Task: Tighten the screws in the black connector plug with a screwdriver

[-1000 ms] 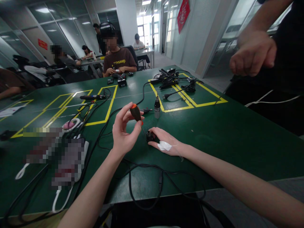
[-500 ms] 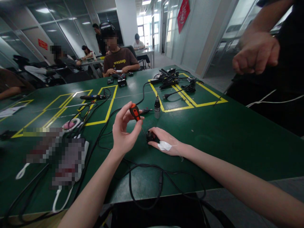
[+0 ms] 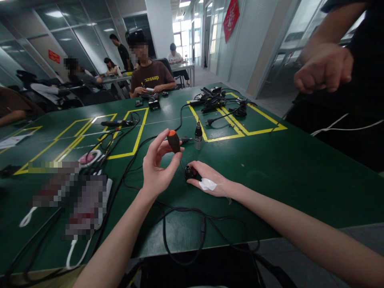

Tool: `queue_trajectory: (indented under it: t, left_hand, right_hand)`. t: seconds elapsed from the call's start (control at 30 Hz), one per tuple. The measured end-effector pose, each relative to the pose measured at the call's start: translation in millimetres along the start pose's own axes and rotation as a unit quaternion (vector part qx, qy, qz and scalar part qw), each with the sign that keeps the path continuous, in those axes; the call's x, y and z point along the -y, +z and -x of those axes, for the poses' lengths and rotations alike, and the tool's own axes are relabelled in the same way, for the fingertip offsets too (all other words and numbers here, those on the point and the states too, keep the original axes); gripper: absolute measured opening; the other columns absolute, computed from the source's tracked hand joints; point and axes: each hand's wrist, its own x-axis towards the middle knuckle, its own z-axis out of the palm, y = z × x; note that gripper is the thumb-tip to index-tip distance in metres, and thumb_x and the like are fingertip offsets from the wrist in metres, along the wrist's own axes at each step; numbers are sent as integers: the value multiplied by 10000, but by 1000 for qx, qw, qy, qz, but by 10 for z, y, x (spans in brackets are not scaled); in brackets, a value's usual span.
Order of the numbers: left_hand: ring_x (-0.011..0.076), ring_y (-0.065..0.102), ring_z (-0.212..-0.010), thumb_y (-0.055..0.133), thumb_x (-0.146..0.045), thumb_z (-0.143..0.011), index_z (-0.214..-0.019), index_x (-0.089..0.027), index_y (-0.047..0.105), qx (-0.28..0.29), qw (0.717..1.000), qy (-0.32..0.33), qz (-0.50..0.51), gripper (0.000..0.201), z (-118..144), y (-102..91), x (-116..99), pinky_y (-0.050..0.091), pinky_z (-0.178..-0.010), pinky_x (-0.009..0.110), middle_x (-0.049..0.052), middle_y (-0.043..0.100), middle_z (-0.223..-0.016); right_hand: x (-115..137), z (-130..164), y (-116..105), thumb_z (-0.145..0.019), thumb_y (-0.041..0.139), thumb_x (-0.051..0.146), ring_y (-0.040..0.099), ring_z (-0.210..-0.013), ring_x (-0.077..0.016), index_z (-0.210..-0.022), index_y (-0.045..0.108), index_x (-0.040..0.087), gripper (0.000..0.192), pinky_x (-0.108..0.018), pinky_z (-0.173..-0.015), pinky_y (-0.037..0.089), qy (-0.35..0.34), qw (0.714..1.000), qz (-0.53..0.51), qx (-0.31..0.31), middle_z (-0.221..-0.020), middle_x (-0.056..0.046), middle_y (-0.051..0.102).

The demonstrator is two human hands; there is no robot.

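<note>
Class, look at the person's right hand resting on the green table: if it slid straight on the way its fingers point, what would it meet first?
The right hand points left, and its fingertips already touch the small black connector. Beyond it stands the screwdriver in the left hand; depth there is unclear.

You see bright ceiling lights (image 3: 57,13) and glare on the shiny green table (image 3: 270,160). The edges bend, and some spots are blurred into squares.
</note>
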Motion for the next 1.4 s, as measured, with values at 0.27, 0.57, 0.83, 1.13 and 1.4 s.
queue_trajectory:
  t: [0.27,0.57,0.83,1.13,1.4]
  left_hand:
    - [182,809,-1003,738,-210,-990,-1572,-319,480,4,1000,5,-12,646,6,-8,7,672,-938,333,56,800,-1170]
    - [176,796,-987,788,-193,-951,-1567,-338,475,-6,1000,7,-13,707,1,1,4,672,-888,316,69,776,-1251]
    - [177,803,-947,823,-214,-922,-1536,-303,506,-5,1000,-2,-22,698,5,-4,-5,668,-898,330,53,811,-1139]
    - [166,821,-960,769,-158,-951,-1552,-306,484,-3,1000,-10,7,681,20,9,-13,672,-917,308,73,796,-1243]
    - [170,821,-940,775,-169,-948,-1552,-311,481,5,1000,-22,8,687,29,-9,-15,669,-939,338,67,805,-1216]
  right_hand:
    - [-13,-1,5,-961,741,293,649,-992,-277,-1213,599,196,305,-459,-916,557,2,1000,-1,-4,-1103,-110,691]
    - [17,-6,-10,-971,731,275,645,-980,-272,-1188,596,188,270,-444,-908,551,2,1000,5,0,-1088,-107,685]
    - [18,-7,3,-967,735,258,649,-988,-276,-1194,595,186,275,-444,-904,552,6,1000,11,1,-1091,-108,688]
    - [15,-12,-2,-974,734,276,652,-1000,-274,-1193,600,190,270,-447,-916,554,0,1000,12,-3,-1101,-109,694]
    - [10,-15,5,-969,740,264,654,-991,-272,-1184,597,194,268,-441,-910,553,-5,1000,11,-6,-1083,-99,690]
